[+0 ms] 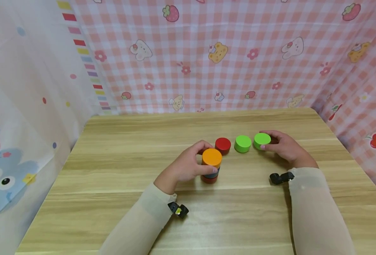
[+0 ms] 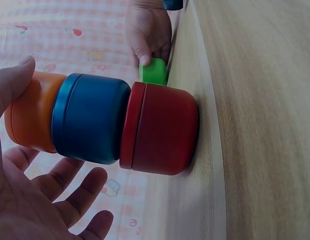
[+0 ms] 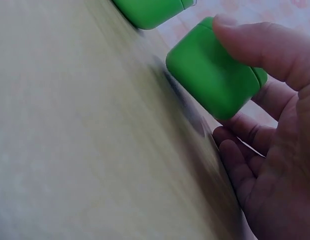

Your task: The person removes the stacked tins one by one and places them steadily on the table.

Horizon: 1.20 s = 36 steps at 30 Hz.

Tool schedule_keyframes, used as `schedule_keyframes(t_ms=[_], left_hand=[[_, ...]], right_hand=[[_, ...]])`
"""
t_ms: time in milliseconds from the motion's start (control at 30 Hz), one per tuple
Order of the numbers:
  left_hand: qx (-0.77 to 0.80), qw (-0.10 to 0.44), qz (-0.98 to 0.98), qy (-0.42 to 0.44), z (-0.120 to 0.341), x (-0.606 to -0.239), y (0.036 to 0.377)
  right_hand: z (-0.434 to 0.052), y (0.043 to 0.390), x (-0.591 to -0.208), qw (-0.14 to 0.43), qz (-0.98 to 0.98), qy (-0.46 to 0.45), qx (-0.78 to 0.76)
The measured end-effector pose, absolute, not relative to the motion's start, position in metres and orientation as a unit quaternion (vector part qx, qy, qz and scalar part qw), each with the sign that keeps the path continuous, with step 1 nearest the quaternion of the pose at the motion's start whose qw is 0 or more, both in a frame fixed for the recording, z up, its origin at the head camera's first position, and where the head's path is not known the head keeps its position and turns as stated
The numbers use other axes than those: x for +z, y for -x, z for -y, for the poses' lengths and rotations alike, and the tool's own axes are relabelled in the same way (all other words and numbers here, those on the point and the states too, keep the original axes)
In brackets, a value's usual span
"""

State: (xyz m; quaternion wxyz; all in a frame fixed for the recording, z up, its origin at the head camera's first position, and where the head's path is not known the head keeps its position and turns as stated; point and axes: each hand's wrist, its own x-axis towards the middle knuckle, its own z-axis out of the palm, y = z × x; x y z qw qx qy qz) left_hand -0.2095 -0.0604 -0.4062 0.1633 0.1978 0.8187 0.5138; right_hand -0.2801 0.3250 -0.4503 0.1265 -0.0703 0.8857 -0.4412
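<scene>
A stack stands on the wooden table (image 1: 117, 170): an orange block (image 1: 212, 157) on a blue one (image 2: 90, 117) on a red one (image 2: 162, 130). My left hand (image 1: 200, 160) curls round the top of the stack; its thumb (image 2: 17, 75) touches the orange block (image 2: 32, 117), while the other fingers (image 2: 70, 185) spread clear of the blue block. My right hand (image 1: 270, 142) grips a green cylinder (image 1: 262, 140); the thumb (image 3: 255, 40) presses on the green cylinder (image 3: 210, 75), which tilts just above the tabletop.
A second green cylinder (image 1: 242, 143) and a loose red cylinder (image 1: 223, 145) stand in a row between the stack and my right hand. Pink checked cloth (image 1: 238, 63) walls the back and right; a white printed curtain (image 1: 22, 106) hangs at the left.
</scene>
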Motion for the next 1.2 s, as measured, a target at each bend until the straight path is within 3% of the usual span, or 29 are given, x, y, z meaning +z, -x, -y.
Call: schedule_keyframes(t_ms=[667, 1200], left_hand=[[0.51, 0.164, -0.82, -0.203, 0.062, -0.404, 0.209], [0.499, 0.172, -0.824, -0.206, 0.065, -0.407, 0.212]], right_hand=[[-0.324, 0.282, -0.452, 0.124, -0.879, 0.09, -0.451], [-0.317, 0.282, -0.442, 0.103, -0.866, 0.029, -0.488]])
